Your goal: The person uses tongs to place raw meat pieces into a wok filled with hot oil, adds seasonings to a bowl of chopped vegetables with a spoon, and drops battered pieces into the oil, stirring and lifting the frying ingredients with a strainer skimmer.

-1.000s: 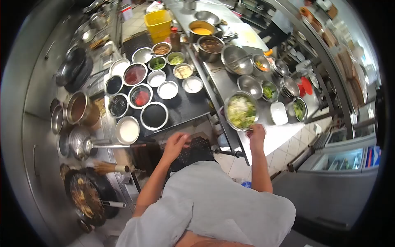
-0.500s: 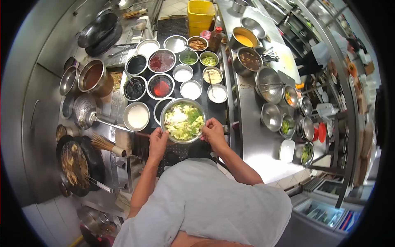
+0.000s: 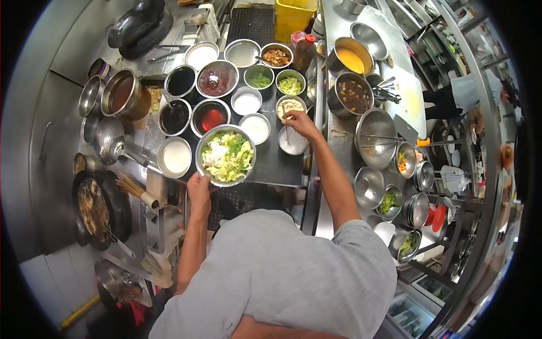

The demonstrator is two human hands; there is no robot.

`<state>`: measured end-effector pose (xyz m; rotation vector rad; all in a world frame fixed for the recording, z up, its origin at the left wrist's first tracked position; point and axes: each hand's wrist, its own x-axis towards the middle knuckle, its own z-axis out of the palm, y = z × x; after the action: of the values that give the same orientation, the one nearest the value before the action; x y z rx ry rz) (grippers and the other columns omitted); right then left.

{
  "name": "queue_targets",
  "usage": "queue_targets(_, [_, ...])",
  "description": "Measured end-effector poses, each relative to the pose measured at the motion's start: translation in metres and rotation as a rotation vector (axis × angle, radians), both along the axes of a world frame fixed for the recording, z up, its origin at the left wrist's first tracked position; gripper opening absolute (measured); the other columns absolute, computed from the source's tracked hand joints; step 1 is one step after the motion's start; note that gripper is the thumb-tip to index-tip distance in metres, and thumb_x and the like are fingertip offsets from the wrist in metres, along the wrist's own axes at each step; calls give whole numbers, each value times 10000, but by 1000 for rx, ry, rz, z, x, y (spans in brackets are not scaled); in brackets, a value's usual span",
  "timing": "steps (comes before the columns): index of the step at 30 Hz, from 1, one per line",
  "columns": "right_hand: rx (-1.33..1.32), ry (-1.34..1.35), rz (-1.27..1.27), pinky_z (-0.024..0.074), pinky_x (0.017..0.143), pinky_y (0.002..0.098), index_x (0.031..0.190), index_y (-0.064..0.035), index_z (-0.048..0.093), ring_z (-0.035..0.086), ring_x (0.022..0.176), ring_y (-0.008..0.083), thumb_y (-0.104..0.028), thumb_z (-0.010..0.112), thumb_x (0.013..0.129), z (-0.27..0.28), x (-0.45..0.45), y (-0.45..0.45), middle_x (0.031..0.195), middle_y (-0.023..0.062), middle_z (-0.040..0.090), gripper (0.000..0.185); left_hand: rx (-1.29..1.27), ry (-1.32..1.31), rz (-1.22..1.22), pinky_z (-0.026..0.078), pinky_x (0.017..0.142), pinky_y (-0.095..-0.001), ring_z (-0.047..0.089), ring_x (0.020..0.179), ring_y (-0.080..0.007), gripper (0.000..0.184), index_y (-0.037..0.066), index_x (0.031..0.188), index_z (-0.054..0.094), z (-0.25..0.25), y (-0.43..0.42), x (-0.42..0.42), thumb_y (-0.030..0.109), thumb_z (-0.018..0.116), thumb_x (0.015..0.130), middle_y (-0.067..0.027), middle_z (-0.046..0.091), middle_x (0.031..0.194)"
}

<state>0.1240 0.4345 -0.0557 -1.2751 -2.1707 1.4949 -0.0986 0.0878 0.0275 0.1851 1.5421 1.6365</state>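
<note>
One dark wok with brown contents, at eight o'clock from the steel bowl of chopped greens. Strainer ladle, perforated, at nine o'clock, its long handle slanting toward four. Steel pot of reddish-brown liquid, at ten. Round container of white liquid, at nine, just beside the steel bowl.

Left hand: closed on the bowl's rim between seven and eight o'clock, fingers curled, little gap showing. Left forearm near upright in view, pointing to twelve, elbow bent close to the grey shirt.

Steel bowl: level or nearly so, greens face up, a white heap on them toward ten; whether it rests on the dark counter cannot be told.

Right hand: at two o'clock from the bowl, fingertips drawn together in a pinch on the slim handle of a spoon, back of the hand uppermost. Spoon standing steeply in a small tub of white contents, at three. Right arm reaching well forward, forearm slanting toward eleven.

Cooking pot of dark broth, at two. Colander, at three, long utensils laid across it.
</note>
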Motion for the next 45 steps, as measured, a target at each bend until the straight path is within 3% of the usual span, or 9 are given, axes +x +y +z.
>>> queue_targets(7, [188, -117, 177, 515, 682, 346, 915, 5, 687, 648, 731, 189, -191, 742, 883, 26, 29, -16, 809, 98, 703, 206, -45, 23, -66, 643, 750, -354, 735, 846, -168, 291, -40, 1179, 621, -14, 2, 0, 113, 538, 945, -112, 724, 1041])
queue_targets(13, [39, 292, -409, 511, 627, 296, 919, 15, 677, 627, 660, 130, -106, 753, 882, 21, 66, -63, 735, 58, 687, 148, -63, 35, -48, 639, 729, -334, 731, 826, -157, 277, -30, 1158, 634, -14, 4, -1, 111, 539, 940, -98, 728, 1020])
queue_targets(15, [10, 329, -421, 510, 665, 270, 932, -1, 690, 637, 726, 106, -92, 738, 898, 19, 77, -74, 781, 49, 697, 108, -77, 46, -49, 637, 725, -327, 729, 817, -153, 271, -29, 1149, 638, -12, 4, -2, 112, 540, 940, -93, 730, 1008])
queue_targets(17, [350, 325, -490, 501, 702, 246, 939, -10, 699, 634, 774, 92, -95, 725, 913, 25, 78, -79, 835, 55, 698, 93, -119, 70, -60, 632, 718, -312, 725, 796, -145, 255, -30, 1125, 647, -9, 7, -4, 115, 548, 940, -89, 732, 984])
queue_targets(22, [141, 577, -706, 512, 747, 240, 1030, 12, 689, 653, 849, 116, -103, 681, 970, 39, 25, -68, 914, 51, 701, 130, -104, 106, -36, 628, 699, -295, 723, 777, -139, 253, -34, 1125, 652, -11, 6, -7, 110, 547, 944, -92, 734, 985])
queue_targets(27, [59, 793, -529, 581, 848, 288, 1077, 50, 674, 710, 912, 179, -91, 649, 989, 38, -73, -33, 1000, 116, 723, 168, -81, 142, -15, 630, 690, -295, 722, 783, -134, 255, -46, 1119, 654, -28, -3, -10, 113, 546, 951, -97, 732, 989])
queue_targets(34, [233, 531, -421, 529, 760, 271, 1031, -1, 723, 684, 809, 115, -151, 690, 952, -13, -118, -6, 862, 60, 740, 173, -114, 79, 93, 532, 692, -237, 628, 776, -60, 133, -24, 951, 667, -6, -12, -6, 55, 561, 935, -19, 685, 883])
queue_targets(43, [156, 515, -440, 553, 764, 274, 1039, 30, 715, 689, 815, 128, -106, 687, 946, -42, -123, -5, 890, 73, 740, 167, -121, 136, 93, 611, 656, -255, 718, 761, -114, 252, -37, 1132, 663, -25, -23, -13, 84, 536, 951, -87, 740, 970])
queue_targets(45, [139, 538, -439, 570, 779, 273, 1054, 43, 703, 697, 833, 133, -91, 683, 953, -48, -123, -3, 906, 75, 734, 169, -126, 78, 155, 508, 681, -222, 620, 744, -54, 159, -40, 967, 675, -11, -16, -11, 58, 554, 934, -27, 699, 878])
